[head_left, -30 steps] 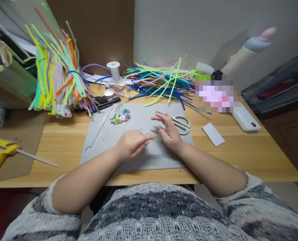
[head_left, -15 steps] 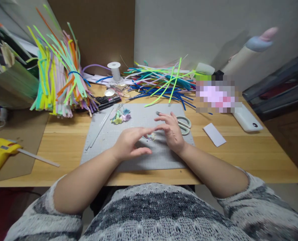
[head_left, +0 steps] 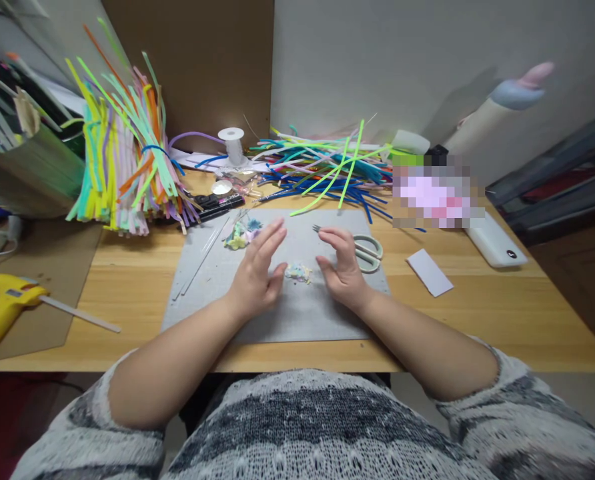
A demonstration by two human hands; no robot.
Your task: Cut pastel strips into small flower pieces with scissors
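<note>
- Tabletop (head_left: 297, 355), along its near edge, shows a strip of bare wood before the grey mat (head_left: 267, 330).
- Left hand (head_left: 256, 280) stands over the mat, left of the small pile of pale scraps (head_left: 297, 272); its grip is spread, thumb away from the fingers, holding nothing visible.
- Right hand (head_left: 345, 273) faces it from the right, fingers bent, thumb apart; this grip too is spread and holds nothing visible.
- The scraps lie on the mat between both hands, apart from each. Such bits look light, so slow, low finger strokes from both sides should work best; quick sweeps could scatter them.
- The scissors (head_left: 370, 253) lie partly behind the right hand; whether they touch cannot be told. Keeping those fingers clear of the blade tips would be wise.
- The flower cluster (head_left: 237, 239) lies beyond the left hand, close to its fingertips; that hand is better kept low and careful there.
- Loose fuzzy stems (head_left: 327, 167) lie toward the tabletop's far edge.
</note>
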